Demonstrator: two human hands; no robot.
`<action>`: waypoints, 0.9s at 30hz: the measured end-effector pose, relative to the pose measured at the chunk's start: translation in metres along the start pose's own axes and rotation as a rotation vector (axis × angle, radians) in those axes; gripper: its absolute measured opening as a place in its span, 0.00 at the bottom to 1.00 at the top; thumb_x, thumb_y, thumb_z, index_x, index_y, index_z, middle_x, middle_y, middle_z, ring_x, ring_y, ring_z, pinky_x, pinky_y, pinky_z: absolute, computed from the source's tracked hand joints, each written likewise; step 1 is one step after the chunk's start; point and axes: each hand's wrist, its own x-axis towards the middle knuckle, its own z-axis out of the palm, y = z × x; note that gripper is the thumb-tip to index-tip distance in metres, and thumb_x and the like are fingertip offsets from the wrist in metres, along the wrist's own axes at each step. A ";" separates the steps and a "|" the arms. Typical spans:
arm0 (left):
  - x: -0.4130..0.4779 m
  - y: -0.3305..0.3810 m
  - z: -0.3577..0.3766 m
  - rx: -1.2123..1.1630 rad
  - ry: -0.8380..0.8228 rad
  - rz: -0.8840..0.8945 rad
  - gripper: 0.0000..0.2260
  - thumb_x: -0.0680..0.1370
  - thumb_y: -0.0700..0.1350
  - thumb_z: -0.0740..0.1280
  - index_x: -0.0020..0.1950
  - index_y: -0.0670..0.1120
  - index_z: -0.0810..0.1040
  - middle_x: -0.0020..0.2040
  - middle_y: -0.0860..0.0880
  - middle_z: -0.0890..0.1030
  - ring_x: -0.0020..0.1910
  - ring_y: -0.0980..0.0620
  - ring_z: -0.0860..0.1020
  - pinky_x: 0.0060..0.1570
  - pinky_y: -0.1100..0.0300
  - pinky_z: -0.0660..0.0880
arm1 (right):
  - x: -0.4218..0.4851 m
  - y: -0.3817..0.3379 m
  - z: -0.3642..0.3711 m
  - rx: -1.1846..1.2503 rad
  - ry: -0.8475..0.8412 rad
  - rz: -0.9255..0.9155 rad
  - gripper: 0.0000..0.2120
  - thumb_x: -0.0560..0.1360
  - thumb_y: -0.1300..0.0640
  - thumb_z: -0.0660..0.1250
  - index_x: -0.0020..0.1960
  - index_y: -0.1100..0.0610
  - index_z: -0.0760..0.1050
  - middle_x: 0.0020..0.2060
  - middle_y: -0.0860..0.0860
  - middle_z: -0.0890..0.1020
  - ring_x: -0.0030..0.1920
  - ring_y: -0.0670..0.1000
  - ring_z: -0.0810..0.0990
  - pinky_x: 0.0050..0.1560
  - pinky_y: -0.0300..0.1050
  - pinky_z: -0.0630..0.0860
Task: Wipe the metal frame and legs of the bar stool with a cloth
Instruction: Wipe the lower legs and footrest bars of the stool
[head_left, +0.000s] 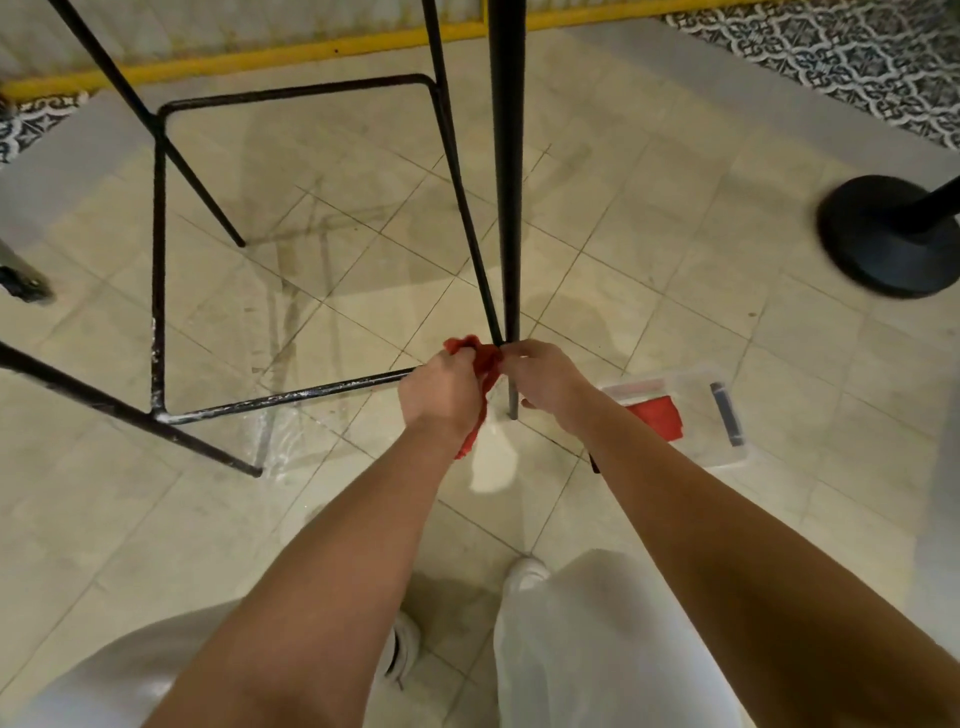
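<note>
The stool (158, 249) stands on a tiled floor (649, 291), its thick black leg (505, 208) running down the middle of the view with a thinner rod (457, 182) slanting in beside it. Low on that leg, both hands meet around a red cloth (485, 364). The left hand (441, 389), just left of the leg, is clenched on the cloth, and a tail of it hangs below the wrist. The right hand (545, 379), just right of the leg, has curled fingers and seems to pinch the cloth's other end against the metal, though the grip is partly hidden. The footrest bar (291, 399), flecked white, runs left from the leg. A clear box (727, 415) lies right of the leg, and a round black base (878, 239) stands farther right. White shoes (527, 571) are in front of the leg.
</note>
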 end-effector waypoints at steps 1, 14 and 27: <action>0.000 -0.003 -0.002 0.050 -0.003 -0.011 0.10 0.80 0.45 0.58 0.60 0.47 0.74 0.50 0.45 0.79 0.46 0.44 0.79 0.38 0.57 0.68 | -0.003 0.000 -0.002 0.005 0.007 0.020 0.16 0.78 0.59 0.60 0.64 0.55 0.73 0.47 0.52 0.76 0.45 0.49 0.74 0.55 0.49 0.77; 0.013 0.003 0.006 0.100 -0.027 -0.008 0.10 0.79 0.41 0.61 0.60 0.46 0.73 0.52 0.46 0.78 0.48 0.44 0.79 0.39 0.57 0.67 | -0.006 0.005 -0.007 -0.159 -0.003 -0.004 0.17 0.78 0.59 0.57 0.66 0.56 0.72 0.53 0.56 0.78 0.43 0.51 0.74 0.46 0.45 0.75; -0.001 -0.012 0.012 -0.012 0.054 -0.005 0.13 0.77 0.39 0.60 0.61 0.46 0.74 0.53 0.45 0.78 0.47 0.41 0.79 0.37 0.55 0.68 | 0.000 0.014 -0.004 -0.163 -0.034 -0.036 0.17 0.78 0.58 0.56 0.65 0.53 0.74 0.47 0.51 0.75 0.34 0.46 0.70 0.32 0.36 0.66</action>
